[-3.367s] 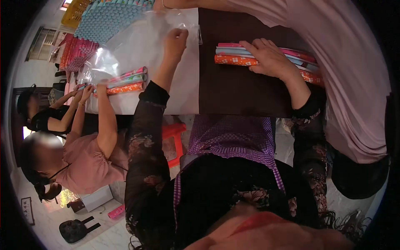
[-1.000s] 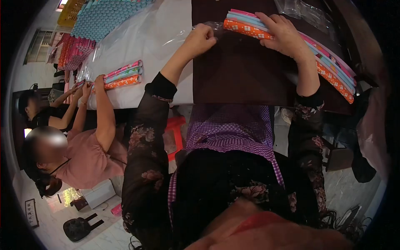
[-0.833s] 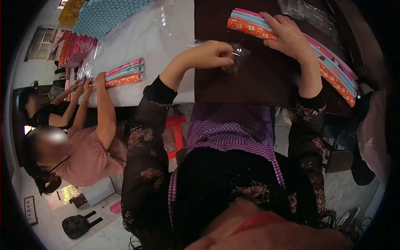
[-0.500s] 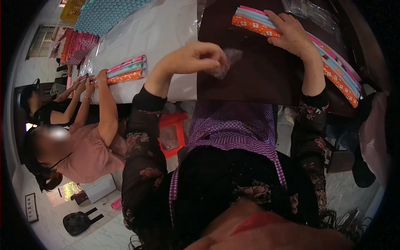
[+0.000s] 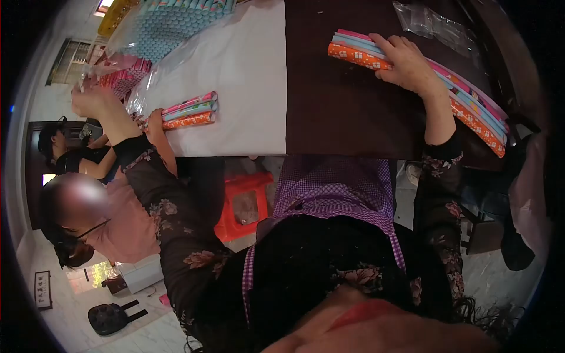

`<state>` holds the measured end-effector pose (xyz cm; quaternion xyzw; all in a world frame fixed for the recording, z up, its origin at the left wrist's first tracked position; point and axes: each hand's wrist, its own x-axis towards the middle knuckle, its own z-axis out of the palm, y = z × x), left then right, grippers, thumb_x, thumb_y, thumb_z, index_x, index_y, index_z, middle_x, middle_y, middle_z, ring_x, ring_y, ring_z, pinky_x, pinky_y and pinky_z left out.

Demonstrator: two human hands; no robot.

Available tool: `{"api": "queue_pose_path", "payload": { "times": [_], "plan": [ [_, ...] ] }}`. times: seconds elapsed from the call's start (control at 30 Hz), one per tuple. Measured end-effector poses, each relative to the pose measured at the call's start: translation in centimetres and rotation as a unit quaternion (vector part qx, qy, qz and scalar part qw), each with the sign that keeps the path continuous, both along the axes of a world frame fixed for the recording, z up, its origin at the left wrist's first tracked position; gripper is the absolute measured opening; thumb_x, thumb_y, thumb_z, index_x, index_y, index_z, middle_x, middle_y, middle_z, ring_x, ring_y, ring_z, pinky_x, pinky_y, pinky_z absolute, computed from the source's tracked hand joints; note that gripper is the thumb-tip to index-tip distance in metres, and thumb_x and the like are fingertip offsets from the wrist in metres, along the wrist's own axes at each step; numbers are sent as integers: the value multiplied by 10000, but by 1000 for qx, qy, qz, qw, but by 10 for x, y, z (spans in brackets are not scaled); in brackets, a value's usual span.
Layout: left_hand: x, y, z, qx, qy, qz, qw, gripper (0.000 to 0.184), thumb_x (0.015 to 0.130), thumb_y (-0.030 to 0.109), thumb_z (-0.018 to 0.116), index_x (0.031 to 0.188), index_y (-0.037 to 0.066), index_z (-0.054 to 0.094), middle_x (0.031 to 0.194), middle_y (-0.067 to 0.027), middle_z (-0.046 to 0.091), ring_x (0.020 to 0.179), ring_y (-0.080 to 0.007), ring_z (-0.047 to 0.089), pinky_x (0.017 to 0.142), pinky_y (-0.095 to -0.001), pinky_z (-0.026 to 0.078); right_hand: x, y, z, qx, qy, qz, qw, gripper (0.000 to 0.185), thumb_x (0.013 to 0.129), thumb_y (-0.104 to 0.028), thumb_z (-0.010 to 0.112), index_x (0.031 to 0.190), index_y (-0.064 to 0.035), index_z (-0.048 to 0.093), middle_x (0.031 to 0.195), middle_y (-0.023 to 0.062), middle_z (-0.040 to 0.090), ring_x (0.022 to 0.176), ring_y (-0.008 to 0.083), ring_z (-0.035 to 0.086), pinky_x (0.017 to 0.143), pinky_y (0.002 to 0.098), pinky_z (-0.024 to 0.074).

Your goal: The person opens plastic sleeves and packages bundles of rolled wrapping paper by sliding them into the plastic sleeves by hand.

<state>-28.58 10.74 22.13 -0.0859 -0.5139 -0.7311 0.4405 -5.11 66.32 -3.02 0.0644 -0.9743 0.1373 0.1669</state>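
Observation:
Several long rolls of patterned wrapping paper (image 5: 360,56), orange, light blue and pink, lie side by side on the dark tabletop. My right hand (image 5: 406,63) is closed over them near their left end, thumb on the orange roll. Far out to the left, my left hand (image 5: 97,102) is raised with its fingers curled. Clear film shows around those fingertips, but I cannot make out what they hold. Behind that hand is a stack of pink rolls (image 5: 129,76).
A white sheet (image 5: 250,76) covers the table's left part, bearing light-blue rolls (image 5: 168,32) under clear plastic. A co-worker's hand (image 5: 155,125) holds three rolls (image 5: 188,112). Clear bags (image 5: 435,26) lie at the back right; a red stool (image 5: 250,187) stands below.
My left hand has swung far left from the table's middle, and the crumpled clear plastic beside it there is gone. My right hand stays on the rolls.

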Motion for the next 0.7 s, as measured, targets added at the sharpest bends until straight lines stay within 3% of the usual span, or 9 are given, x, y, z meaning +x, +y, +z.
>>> {"api": "queue_pose_path", "payload": {
  "times": [0.03,0.13,0.17,0.23,0.3,0.43,0.5,0.63,0.7],
  "plan": [
    [7,11,5,-22,-5,3,1000,347,944,210,409,1110,-79,505,1040,-192,572,980,-340,576,841,-487,485,1,0,3,2,1,4,1000,736,728,-220,751,1385,-150,426,1102,160,584,1047,332,557,963,430,451],
    [13,77,-7,-183,-48,-130,973,286,921,188,537,1058,-63,540,962,-161,603,869,-293,616,768,-415,527,-1,1,8,-6,-27,6,1000,749,730,-230,750,1393,-148,412,1117,166,580,1059,337,549,976,428,441],
    [7,93,-23,-235,-32,-175,956,277,906,186,589,1021,-62,545,952,-166,615,821,-283,628,719,-380,550,-2,3,5,-1,-32,5,999,751,731,-234,748,1395,-143,409,1123,168,578,1063,339,547,977,430,439],
    [12,132,-61,-332,-123,-237,905,244,899,228,620,971,-4,601,919,-108,642,808,-216,643,714,-340,547,-4,5,4,3,-40,5,999,754,732,-239,746,1397,-138,405,1129,171,576,1067,342,546,978,432,438],
    [31,177,-106,-424,-184,-246,852,282,921,237,586,1050,-13,598,1006,-111,639,885,-211,633,758,-338,525,-4,6,3,2,-28,4,1000,747,735,-239,742,1395,-131,409,1138,171,574,1076,337,546,984,432,435],
    [48,237,-190,-435,-302,-316,787,301,905,291,611,1021,13,608,951,-71,635,869,-180,630,716,-302,508,-5,8,4,3,-33,1,999,739,737,-234,740,1392,-130,414,1134,168,578,1079,334,546,989,431,431],
    [58,263,-222,-465,-313,-288,777,292,892,284,622,1008,16,610,891,-50,632,814,-161,618,697,-285,493,-5,7,7,13,-21,4,1000,734,735,-233,740,1387,-129,421,1101,157,584,1052,327,552,978,421,433],
    [65,297,-263,-497,-282,-302,763,274,869,255,643,928,-12,617,798,-43,626,734,-118,580,639,-268,466,-5,10,4,14,-3,8,1000,727,732,-229,740,1382,-131,427,1069,141,589,1028,315,558,960,410,439],
    [73,308,-267,-582,-216,-272,736,275,864,248,656,915,-20,628,785,-47,628,724,-115,578,630,-261,460,-5,11,5,13,2,17,1000,718,731,-227,739,1376,-141,435,1057,130,589,1015,302,563,946,399,445]
  ]
}}
